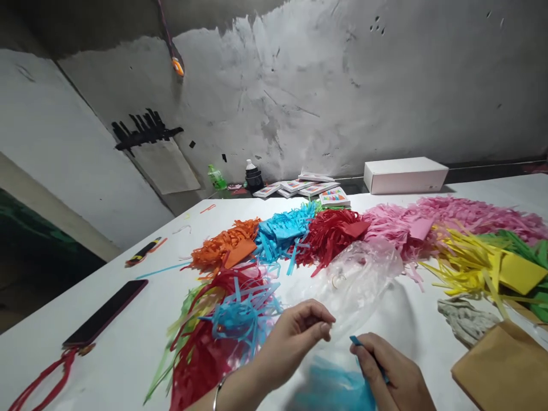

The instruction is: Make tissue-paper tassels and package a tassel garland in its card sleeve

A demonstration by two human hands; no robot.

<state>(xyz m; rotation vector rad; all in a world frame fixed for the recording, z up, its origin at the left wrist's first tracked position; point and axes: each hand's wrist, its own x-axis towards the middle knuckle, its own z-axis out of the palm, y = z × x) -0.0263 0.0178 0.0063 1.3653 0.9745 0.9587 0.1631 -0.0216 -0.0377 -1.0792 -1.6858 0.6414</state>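
My right hand (391,368) pinches a twisted blue tissue paper tassel (355,341) between thumb and fingers. Its blurred blue fringe (336,388) hangs below, near the bottom edge. To the left, my left hand (295,337) has its fingers curled and the thumb drawn in towards them; whatever they may pinch is too small to make out. A bracelet (219,391) circles that wrist. Beyond both hands lies a crumpled clear plastic bag (363,274). Beside my left forearm is a pile of finished-looking tassels, with a blue one (237,319) over red fringe (203,365).
Fringed paper bundles line the table: orange (225,245), blue (285,231), red (336,231), pink (391,225) and yellow (471,260). Brown paper (505,365) is at right, a phone (107,313) and cutter (143,251) at left. A white box (402,176) stands by the wall.
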